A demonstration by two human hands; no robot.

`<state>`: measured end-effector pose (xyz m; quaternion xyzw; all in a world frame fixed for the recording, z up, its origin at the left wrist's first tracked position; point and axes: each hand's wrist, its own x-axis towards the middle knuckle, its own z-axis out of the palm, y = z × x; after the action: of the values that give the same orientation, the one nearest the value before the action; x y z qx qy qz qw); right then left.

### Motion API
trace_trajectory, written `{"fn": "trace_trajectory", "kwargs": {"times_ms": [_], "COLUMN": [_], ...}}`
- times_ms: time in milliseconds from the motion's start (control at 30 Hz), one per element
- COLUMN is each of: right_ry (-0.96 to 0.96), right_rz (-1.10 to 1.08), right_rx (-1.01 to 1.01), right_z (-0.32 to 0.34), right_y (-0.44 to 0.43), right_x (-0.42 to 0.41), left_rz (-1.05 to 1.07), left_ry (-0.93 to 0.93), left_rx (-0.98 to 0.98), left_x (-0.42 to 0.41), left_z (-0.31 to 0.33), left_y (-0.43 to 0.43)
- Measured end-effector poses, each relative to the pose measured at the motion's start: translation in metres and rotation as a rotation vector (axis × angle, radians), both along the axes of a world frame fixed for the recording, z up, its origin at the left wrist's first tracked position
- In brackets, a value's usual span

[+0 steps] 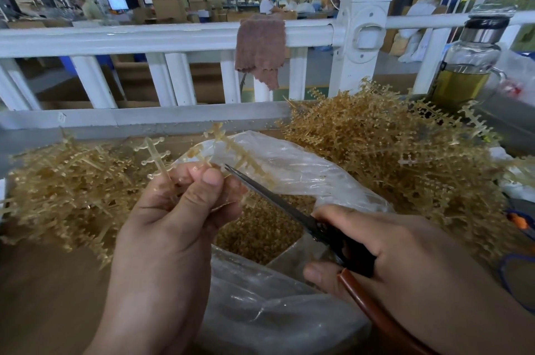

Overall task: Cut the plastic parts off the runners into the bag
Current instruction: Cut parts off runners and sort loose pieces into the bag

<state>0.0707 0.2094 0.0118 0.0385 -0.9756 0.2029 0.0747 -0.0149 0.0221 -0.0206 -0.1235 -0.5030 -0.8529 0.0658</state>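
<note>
The left hand [179, 210] is closed in a pinch: thumb and curled fingers grasp the lower stem of an amber runner [241, 152]. The runner rises from the fingertips toward 1 o'clock, its side branches still bearing small parts. A second, paler runner [157, 157] stands up behind the same fingers toward 11 o'clock.

The right hand [405, 253], at 4 o'clock from the left hand, is clenched round the dark handles of the scissors [278, 198]. The blades point toward 10 o'clock and lie close together. Their tip is just beside the left thumb, at the base of the held runner.

Both hands hover over the open mouth of a clear plastic bag [304, 163]. Its rim arches behind the runner, and cut parts [260, 227] fill the bag directly below the blades.

A left heap of runners [72, 181] lies at 9 o'clock of the bag, and a larger right heap of runners [390, 137] at 2 o'clock, both on the brown tabletop [43, 296].

At 12 o'clock a white railing [144, 36] carries a draped brown cloth [260, 44]. A glass bottle [469, 65] holding yellowish liquid stands at the right heap's far edge.
</note>
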Motion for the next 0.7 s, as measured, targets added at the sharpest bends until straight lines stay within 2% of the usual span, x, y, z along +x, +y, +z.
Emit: {"fn": "trace_trajectory", "kwargs": {"times_ms": [433, 567, 700], "right_ry": [0.006, 0.021, 0.050], "right_rz": [0.026, 0.029, 0.046], "right_rx": [0.021, -0.023, -0.042], "right_z": [-0.001, -0.001, -0.001], "right_y": [0.000, -0.001, -0.003], "right_x": [0.002, 0.003, 0.003], "left_rz": [0.034, -0.040, -0.032], "left_ry": [0.063, 0.181, 0.201], "left_rx": [-0.015, -0.212, -0.253], "left_x": [-0.001, -0.005, -0.007], "left_z": [-0.006, -0.005, -0.006], "left_y": [0.001, -0.006, -0.008]}}
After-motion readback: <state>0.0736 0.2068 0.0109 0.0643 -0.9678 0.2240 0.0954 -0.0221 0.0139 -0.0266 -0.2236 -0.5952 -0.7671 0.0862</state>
